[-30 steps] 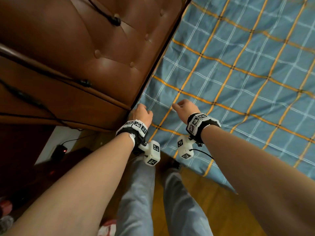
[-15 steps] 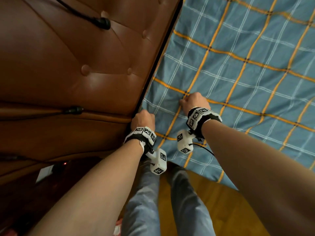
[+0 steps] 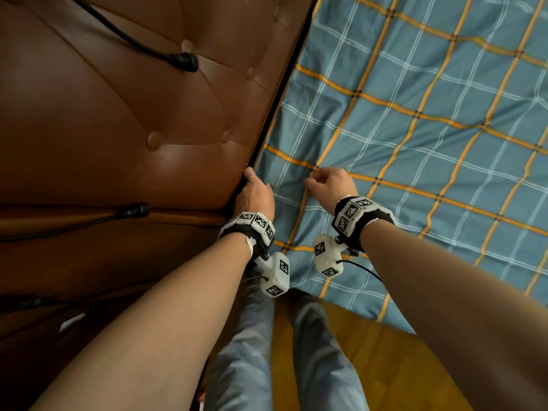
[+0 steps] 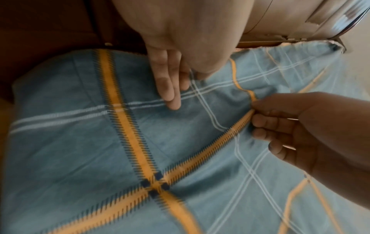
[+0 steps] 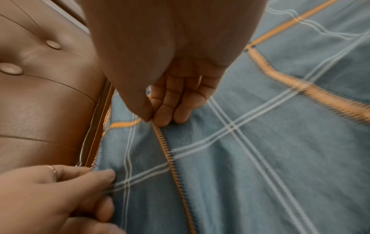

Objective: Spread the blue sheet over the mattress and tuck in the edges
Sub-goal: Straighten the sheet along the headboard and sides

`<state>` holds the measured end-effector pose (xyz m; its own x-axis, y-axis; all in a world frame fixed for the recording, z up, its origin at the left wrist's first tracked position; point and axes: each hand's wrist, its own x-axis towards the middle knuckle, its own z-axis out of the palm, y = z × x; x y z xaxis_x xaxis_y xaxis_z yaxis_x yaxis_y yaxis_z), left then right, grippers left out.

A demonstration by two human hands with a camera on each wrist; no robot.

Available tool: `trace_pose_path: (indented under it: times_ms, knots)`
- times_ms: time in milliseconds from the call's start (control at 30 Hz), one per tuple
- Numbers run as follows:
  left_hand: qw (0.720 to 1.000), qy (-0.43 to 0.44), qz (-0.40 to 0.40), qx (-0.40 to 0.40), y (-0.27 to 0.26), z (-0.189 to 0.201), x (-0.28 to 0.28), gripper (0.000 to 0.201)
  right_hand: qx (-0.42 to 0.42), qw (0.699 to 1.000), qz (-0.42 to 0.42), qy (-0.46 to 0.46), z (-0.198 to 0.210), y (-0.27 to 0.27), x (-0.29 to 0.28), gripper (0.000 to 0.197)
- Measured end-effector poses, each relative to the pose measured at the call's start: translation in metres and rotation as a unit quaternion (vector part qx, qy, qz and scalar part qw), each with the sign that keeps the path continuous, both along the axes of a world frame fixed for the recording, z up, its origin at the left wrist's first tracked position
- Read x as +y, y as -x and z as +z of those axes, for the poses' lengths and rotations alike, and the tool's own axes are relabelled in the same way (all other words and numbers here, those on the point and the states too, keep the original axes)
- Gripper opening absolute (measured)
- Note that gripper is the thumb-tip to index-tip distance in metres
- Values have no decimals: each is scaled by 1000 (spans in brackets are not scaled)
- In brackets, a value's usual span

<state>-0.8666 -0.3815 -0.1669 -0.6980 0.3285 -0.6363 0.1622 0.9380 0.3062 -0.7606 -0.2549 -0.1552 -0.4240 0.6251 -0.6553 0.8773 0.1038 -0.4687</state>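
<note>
The blue sheet [image 3: 430,143], checked with orange and white lines, lies over the mattress and hides it. My left hand [image 3: 255,194] is at the sheet's edge, against the brown headboard [image 3: 148,114]. In the left wrist view its fingers [image 4: 170,95] lie straight on the cloth. In the right wrist view the left hand [image 5: 108,190] pinches a small fold by the hem between thumb and finger. A hand's width to the right, my right hand [image 3: 314,180] pinches a raised fold along an orange stripe [image 5: 170,155] between thumb and curled fingers [image 5: 164,117].
The tufted leather headboard stands close on the left, with black cables [image 3: 184,59] running across it. A narrow dark gap separates it from the mattress. The sheet's near edge hangs over the wooden floor [image 3: 370,366], where my legs in jeans [image 3: 246,351] stand.
Both hands have moved further along the headboard side, away from the corner. The left hand now sits in the gap at the sheet's edge; the right has lifted a fold at the orange stripe.
</note>
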Motion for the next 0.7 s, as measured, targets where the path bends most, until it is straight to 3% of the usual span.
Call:
trace_pose_path:
  times_ms: [200, 333, 533, 567, 700]
  knots:
    - [989, 37, -109, 89, 9, 16, 0, 31, 13, 999, -33, 12, -6, -4, -4, 16]
    - [995, 7, -40, 87, 5, 28, 4, 34, 11, 999, -49, 16, -4, -5, -5, 17]
    - [995, -37, 55, 71, -7, 31, 2, 20, 1, 998, -63, 16, 1, -6, -5, 19]
    - [996, -36, 63, 51, -10, 27, 3, 23, 0, 998, -64, 17, 1, -5, -5, 18]
    - [996, -78, 42, -14, -24, 11, 7, 71, 4, 998, -68, 0, 0, -5, -8, 18]
